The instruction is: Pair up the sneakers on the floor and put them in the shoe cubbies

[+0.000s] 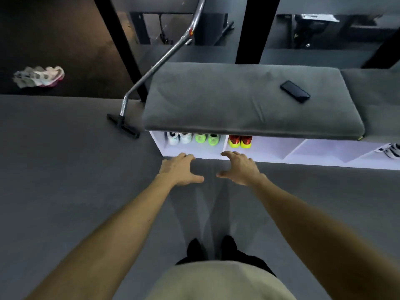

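Grey cushion [249, 100] lies flat along the top of the bench. Black phone [295, 91] rests face-up on its right part, set at an angle. Chrome vacuum wand [160, 59] leans in from upper centre down to the left; its black floor nozzle [123, 126] sits on the grey carpet [65, 159], just beside the cushion's left end.

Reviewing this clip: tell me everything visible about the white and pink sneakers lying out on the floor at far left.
The white and pink sneakers lie on the dark floor at far left, well away from the shoe cubbies and both hands. They look like one pair, side by side and touching, on their sides or tilted. Uppers are mostly white with grey or greenish patches; the soles show pink. Motion blur hides laces and finer detail. Nothing else touches them.
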### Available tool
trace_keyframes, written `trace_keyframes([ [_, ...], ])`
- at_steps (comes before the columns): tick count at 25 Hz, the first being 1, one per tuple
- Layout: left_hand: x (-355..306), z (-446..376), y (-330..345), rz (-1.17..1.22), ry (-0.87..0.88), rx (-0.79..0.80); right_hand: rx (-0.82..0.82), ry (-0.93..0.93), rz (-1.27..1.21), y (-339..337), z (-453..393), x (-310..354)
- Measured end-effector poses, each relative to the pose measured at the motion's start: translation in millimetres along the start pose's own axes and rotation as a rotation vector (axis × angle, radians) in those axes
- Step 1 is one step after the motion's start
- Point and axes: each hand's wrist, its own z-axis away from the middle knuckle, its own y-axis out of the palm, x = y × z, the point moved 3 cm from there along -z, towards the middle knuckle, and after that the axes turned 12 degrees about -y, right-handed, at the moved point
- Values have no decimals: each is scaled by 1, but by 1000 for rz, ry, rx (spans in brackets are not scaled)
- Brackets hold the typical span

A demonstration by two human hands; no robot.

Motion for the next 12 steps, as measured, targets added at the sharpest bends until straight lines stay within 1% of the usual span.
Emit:
trace_keyframes([
  [3,12,23,35,30,-100,100,139,-14,29,21,15,-5],
  [5,20,38,51,63,-163,153,203,-41,52,27,20,-6],
  [8,34,56,69,180,-275,165,271,-110,93,30,17,-2],
  [12,52,73,94,351,-404,180,327,-215,42,38,1,12],
])
